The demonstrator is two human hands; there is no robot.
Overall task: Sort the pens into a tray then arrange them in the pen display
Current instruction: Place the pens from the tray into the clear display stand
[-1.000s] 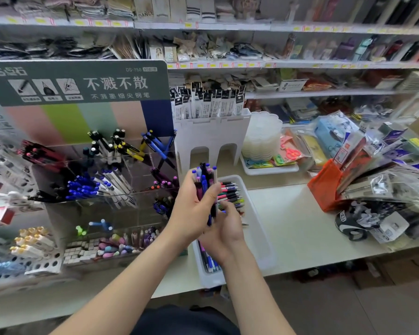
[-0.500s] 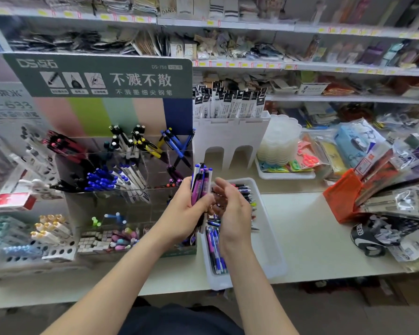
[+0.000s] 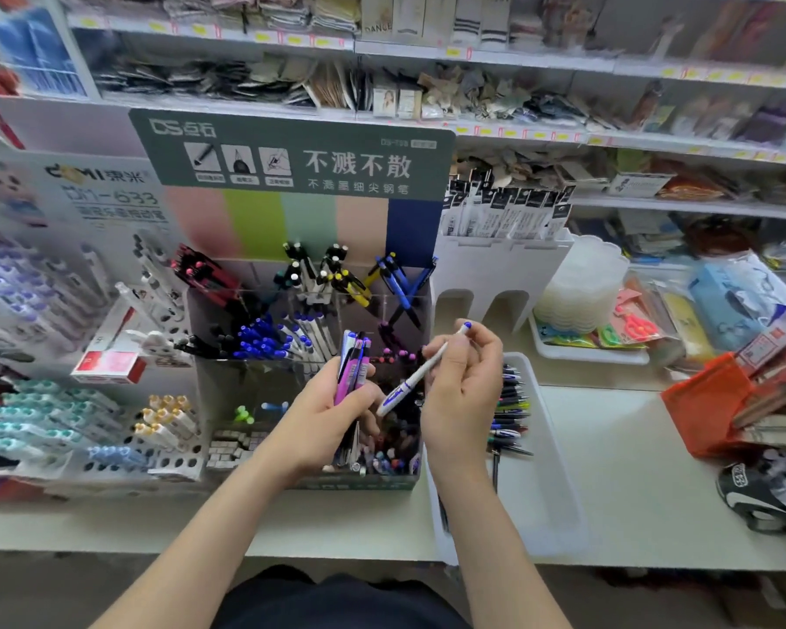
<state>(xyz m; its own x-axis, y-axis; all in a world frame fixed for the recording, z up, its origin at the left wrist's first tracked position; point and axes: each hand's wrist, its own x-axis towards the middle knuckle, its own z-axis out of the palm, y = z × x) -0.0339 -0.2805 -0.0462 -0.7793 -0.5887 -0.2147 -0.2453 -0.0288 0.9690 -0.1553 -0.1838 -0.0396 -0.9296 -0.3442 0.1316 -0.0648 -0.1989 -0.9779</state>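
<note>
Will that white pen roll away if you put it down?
Probably a little: the white pen looks round and slim. It seems stiff, straight though the right hand pinches only its upper half. Likely light: a mere pinch holds it.

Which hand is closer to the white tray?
Right. The right hand, holding a white pen, is at the tray's left rim; the left hand, gripping pens, is farther left before the pen display.
</note>
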